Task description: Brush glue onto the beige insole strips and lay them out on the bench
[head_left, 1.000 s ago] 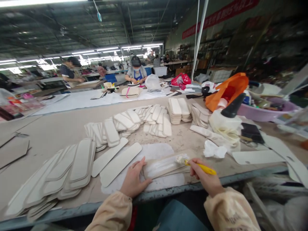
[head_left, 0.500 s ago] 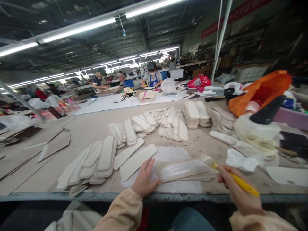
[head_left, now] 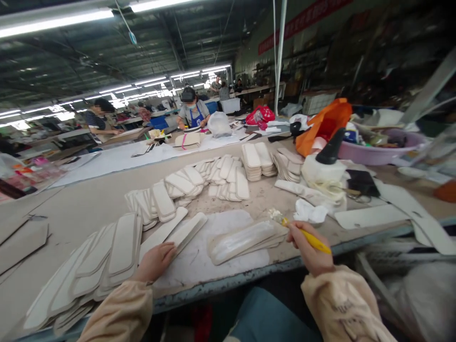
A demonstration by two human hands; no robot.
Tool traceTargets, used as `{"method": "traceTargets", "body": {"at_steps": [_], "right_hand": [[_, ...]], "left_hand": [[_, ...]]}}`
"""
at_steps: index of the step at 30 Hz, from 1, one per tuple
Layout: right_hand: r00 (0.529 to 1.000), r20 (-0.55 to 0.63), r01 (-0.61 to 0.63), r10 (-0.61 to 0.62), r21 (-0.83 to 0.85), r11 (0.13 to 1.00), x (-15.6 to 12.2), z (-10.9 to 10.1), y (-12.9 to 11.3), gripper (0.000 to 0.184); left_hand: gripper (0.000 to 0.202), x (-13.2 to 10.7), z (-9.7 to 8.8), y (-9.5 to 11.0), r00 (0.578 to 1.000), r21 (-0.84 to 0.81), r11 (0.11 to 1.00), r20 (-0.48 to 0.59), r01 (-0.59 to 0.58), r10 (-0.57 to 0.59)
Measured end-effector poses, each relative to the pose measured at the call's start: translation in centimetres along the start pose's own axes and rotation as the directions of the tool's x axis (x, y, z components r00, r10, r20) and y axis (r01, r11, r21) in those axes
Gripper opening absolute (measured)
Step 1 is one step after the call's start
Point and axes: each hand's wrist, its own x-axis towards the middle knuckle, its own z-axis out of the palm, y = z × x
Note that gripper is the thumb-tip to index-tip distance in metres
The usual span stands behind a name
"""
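Note:
My right hand (head_left: 309,242) is closed round the yellow handle of a brush (head_left: 315,241), whose bristles carry a whitish, pasty substance. Just left of the bristles, a panel with a wet, shiny white streak (head_left: 238,241) tops a small fanned stack on a white sheet (head_left: 228,219). My left hand (head_left: 156,261) grips the near end of a pale, round-ended panel (head_left: 190,228), which is tilted up along one edge. Beside it lies a similar pale panel (head_left: 164,229). Fanned piles of such panels (head_left: 123,244) spread to the left of that hand.
More panel stacks (head_left: 252,156) stand farther back. To the right are a white container with a black top (head_left: 320,166), crumpled tissue (head_left: 309,211), an orange bag (head_left: 326,123) and a purple basin (head_left: 377,154). A co-worker (head_left: 192,111) sits across the table.
My left hand has moved left from the streaked panel to a pale panel and tilted it. My right hand still holds the brush beside the stack. The view has swung right.

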Motion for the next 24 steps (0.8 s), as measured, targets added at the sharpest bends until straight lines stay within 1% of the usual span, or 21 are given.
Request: {"method": "traceTargets", "body": {"at_steps": [1, 3, 4, 5, 6, 7, 8, 9, 10, 11, 13, 15, 17, 18, 20, 22, 24], "right_hand": [[1.0, -0.013, 0.003, -0.002, 0.019, 1.0, 0.1, 0.0, 0.1, 0.033], [0.999, -0.046, 0.021, -0.018, 0.062, 0.998, 0.3, 0.1, 0.5, 0.033], [0.998, -0.06, 0.039, -0.034, 0.078, 0.996, 0.4, 0.2, 0.6, 0.033], [0.996, -0.068, 0.057, -0.051, 0.09, 0.994, 0.5, 0.3, 0.8, 0.032], [0.996, -0.067, 0.071, -0.064, 0.107, 0.992, 0.5, 0.4, 0.9, 0.032], [0.996, -0.055, 0.078, -0.071, 0.135, 0.988, 0.5, 0.5, 1.0, 0.032], [0.997, -0.036, 0.072, -0.067, 0.173, 0.982, 0.5, 0.8, 1.1, 0.032], [0.999, -0.01, 0.054, -0.054, 0.216, 0.975, 0.4, 1.0, 1.1, 0.033], [0.999, 0.023, 0.027, -0.034, 0.26, 0.965, 0.2, 1.3, 1.1, 0.035], [0.998, 0.058, -0.005, -0.012, 0.297, 0.955, 0.1, 1.5, 1.0, 0.037], [0.992, 0.127, -0.068, 0.026, 0.342, 0.937, -0.2, 1.9, 1.0, 0.04], [0.978, 0.204, -0.124, 0.05, 0.373, 0.92, -0.2, 2.0, 1.0, 0.039], [0.975, 0.214, -0.144, 0.06, 0.4, 0.905, 0.0, 1.8, 1.1, 0.038], [0.979, 0.191, -0.144, 0.069, 0.411, 0.9, 0.1, 1.7, 1.2, 0.037], [0.983, 0.14, -0.165, 0.115, 0.434, 0.885, 0.4, 1.6, 1.2, 0.036], [0.976, 0.148, -0.213, 0.162, 0.458, 0.863, 0.4, 1.7, 1.2, 0.034], [0.974, 0.154, -0.218, 0.165, 0.458, 0.862, 0.3, 2.1, 1.2, 0.035]], "left_hand": [[0.032, 0.0, -0.6, 0.1, 0.999, 0.0, 1.0, -0.039, 0.021, -0.021], [0.032, 0.0, -2.1, 0.8, 0.983, -0.009, 0.996, -0.159, 0.087, -0.087], [0.033, 0.0, -2.9, 1.4, 0.967, -0.025, 0.992, -0.22, 0.127, -0.129], [0.033, -0.1, -3.7, 2.3, 0.953, -0.052, 0.987, -0.257, 0.151, -0.159], [0.032, 0.0, -4.3, 3.5, 0.95, -0.091, 0.986, -0.269, 0.139, -0.159], [0.031, 0.0, -4.9, 4.9, 0.96, -0.137, 0.986, -0.251, 0.094, -0.126], [0.03, 0.1, -5.3, 6.5, 0.978, -0.187, 0.982, -0.199, 0.024, -0.062], [0.029, 0.3, -5.4, 8.2, 0.991, -0.242, 0.969, -0.133, -0.045, 0.013], [0.028, 0.6, -5.4, 10.0, 0.995, -0.292, 0.952, -0.058, -0.09, 0.076], [0.028, 0.8, -5.2, 11.7, 0.992, -0.335, 0.935, 0.009, -0.115, 0.125], [0.029, 1.5, -4.3, 14.5, 0.977, -0.404, 0.905, 0.101, -0.131, 0.186], [0.03, 2.2, -3.1, 16.4, 0.962, -0.458, 0.879, 0.154, -0.134, 0.227], [0.03, 2.8, -2.0, 17.3, 0.953, -0.502, 0.857, 0.183, -0.119, 0.24], [0.029, 3.1, -1.5, 17.5, 0.954, -0.518, 0.85, 0.193, -0.1, 0.23], [0.028, 3.6, -0.9, 17.4, 0.963, -0.539, 0.841, 0.199, -0.045, 0.18], [0.027, 4.1, -0.7, 17.2, 0.971, -0.552, 0.834, 0.202, 0.004, 0.128], [0.028, 4.6, -0.6, 16.9, 0.974, -0.568, 0.822, 0.201, 0.034, 0.099]]}}
